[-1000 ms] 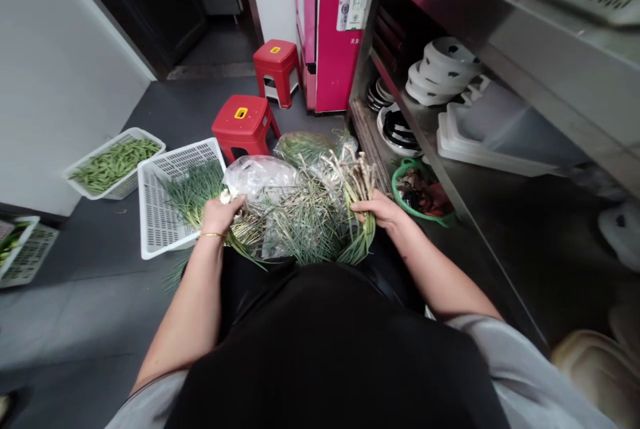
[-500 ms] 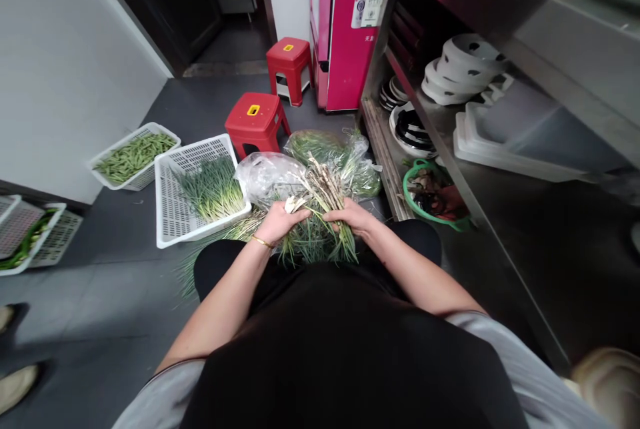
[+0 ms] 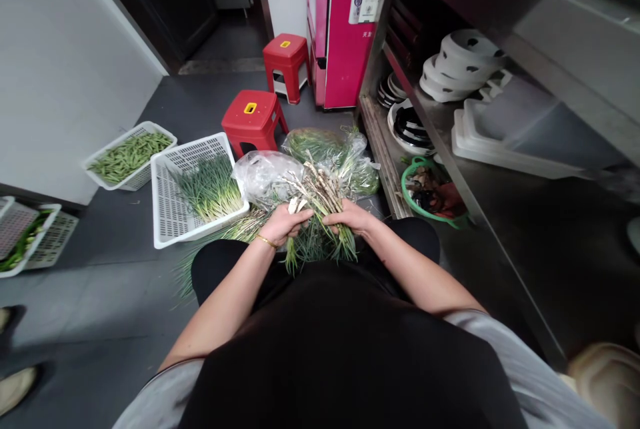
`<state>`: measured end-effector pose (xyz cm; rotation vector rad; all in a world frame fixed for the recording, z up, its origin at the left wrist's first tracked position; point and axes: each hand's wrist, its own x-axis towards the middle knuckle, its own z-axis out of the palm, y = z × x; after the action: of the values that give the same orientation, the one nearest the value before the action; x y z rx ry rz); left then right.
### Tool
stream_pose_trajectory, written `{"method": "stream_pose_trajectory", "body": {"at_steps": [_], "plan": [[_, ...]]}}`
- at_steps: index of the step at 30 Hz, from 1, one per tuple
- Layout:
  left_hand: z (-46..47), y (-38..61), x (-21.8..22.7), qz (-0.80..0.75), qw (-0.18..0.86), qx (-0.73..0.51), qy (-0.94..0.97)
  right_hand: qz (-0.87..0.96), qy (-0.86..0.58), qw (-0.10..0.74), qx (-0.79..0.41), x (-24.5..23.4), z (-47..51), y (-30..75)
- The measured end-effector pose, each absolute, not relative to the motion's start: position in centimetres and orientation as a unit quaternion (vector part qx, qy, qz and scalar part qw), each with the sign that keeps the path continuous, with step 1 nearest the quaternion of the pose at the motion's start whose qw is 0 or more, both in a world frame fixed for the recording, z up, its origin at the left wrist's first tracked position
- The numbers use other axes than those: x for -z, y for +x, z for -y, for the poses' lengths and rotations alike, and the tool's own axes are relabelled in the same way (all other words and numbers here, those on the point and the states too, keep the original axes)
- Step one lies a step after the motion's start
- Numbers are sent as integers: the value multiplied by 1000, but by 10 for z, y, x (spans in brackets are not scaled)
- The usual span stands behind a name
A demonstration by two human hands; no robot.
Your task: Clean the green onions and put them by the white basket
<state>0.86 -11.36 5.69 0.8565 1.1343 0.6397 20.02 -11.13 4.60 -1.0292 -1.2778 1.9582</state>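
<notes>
My right hand (image 3: 351, 217) is closed around a bunch of scallions (image 3: 323, 187), pale root ends pointing away and green tops hanging towards my lap. Beside it, my left hand (image 3: 286, 223) grips a smaller bunch of scallions (image 3: 291, 257), its white ends showing above the fingers. The two hands are close together, thumbs nearly meeting. Just beyond them lie a crumpled clear plastic bag (image 3: 267, 172) and bagged greens (image 3: 320, 143). More loose scallions (image 3: 247, 225) lie on the floor by my left knee.
A white basket (image 3: 163, 215) on the left holds scallions, with a basket of green pods (image 3: 127, 157) behind it. Red stools (image 3: 253, 119) stand ahead. A metal shelf (image 3: 480, 205) with dishes runs along the right, a green basket (image 3: 407, 197) on its lower level. Someone's shoes (image 3: 17, 389) show at left.
My left hand has turned slightly and moved a little right; the green tops of its bunch now hang visibly below it. My right hand keeps its hold on the larger bunch.
</notes>
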Motion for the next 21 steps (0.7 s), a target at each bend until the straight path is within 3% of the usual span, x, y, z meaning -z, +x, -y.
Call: {"method": "stream_pose_trajectory", "body": {"at_steps": [4, 11, 14, 21], "plan": [[114, 13, -56, -495, 735, -300, 353, 484, -383, 281, -735, -44, 112, 201], [113, 17, -56, -554, 614, -334, 452, 481, -450, 331, -676, -50, 107, 196], [112, 13, -55, -552, 609, -331, 463, 500, -469, 326, -651, -54, 106, 190], [92, -41, -54, -616, 516, -352, 481, 551, -455, 251, -653, -60, 111, 223]]}}
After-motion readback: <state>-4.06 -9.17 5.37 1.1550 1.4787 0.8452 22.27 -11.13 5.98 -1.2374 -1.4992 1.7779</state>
